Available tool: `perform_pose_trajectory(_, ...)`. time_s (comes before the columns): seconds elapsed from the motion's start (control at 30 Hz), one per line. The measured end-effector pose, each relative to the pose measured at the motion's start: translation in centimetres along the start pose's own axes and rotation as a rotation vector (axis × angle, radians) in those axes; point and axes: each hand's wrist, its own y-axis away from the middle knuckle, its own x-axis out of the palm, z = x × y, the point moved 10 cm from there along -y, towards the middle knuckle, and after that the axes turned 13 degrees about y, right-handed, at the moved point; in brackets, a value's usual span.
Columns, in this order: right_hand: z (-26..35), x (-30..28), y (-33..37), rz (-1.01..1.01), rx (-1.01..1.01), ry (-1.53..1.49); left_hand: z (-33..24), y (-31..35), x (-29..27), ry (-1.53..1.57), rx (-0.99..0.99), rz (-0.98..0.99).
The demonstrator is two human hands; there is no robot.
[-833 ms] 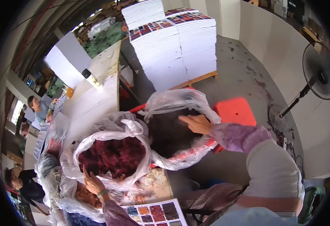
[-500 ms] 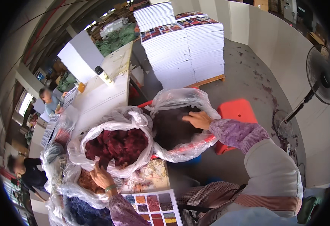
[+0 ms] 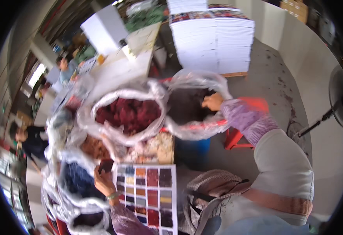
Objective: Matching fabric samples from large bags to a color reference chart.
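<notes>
My left hand pinches a small dark maroon swatch beside the left edge of a sheet of coloured swatches. My right hand reaches into a plastic-lined bag of dark brown fluff, its fingers curled on a tuft of it; blur softens the fingertips. Left of that bag stands one filled with deep red fluff. Nearer my left hand are bags of orange-brown fluff and dark blue fluff.
A red stool stands right of the brown bag, and a fan farther right. Stacked printed sheets rise behind. A long white table runs away at left, where two people are nearby.
The view has shifted, blurring the picture. My left hand has drawn back from the red and orange-brown bags to the swatch sheet, keeping the maroon swatch. My right hand remains in the brown bag.
</notes>
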Motion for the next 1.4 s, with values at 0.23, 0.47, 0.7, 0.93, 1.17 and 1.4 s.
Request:
perform_pose_trajectory(0.23,-1.9,-4.6,0.0,-0.369,0.240,-0.050,5.8,7.5,-9.7,0.323,-0.242,-0.181)
perform_pose_trajectory(0.47,0.4,-3.2,-2.8,-0.228,0.359,-0.513,7.8,22.7,-18.9,0.392,-0.507,-0.404)
perform_pose_trajectory(0.7,33.5,-12.5,1.0,0.339,-0.002,-1.363,0.7,27.6,-18.5,-0.378,-0.238,-0.300)
perform_pose_trajectory(0.93,52.3,-16.2,9.7,0.593,-0.508,-1.401,1.6,30.6,-16.5,-0.269,-0.271,-0.257)
perform_pose_trajectory(1.17,56.2,-14.5,13.7,0.628,-0.573,-1.309,3.4,35.2,-17.7,-0.030,-0.528,-0.430)
perform_pose_trajectory(1.4,57.6,-16.7,14.5,0.318,-0.790,-1.171,6.6,36.7,-15.0,0.426,-0.619,-0.418)
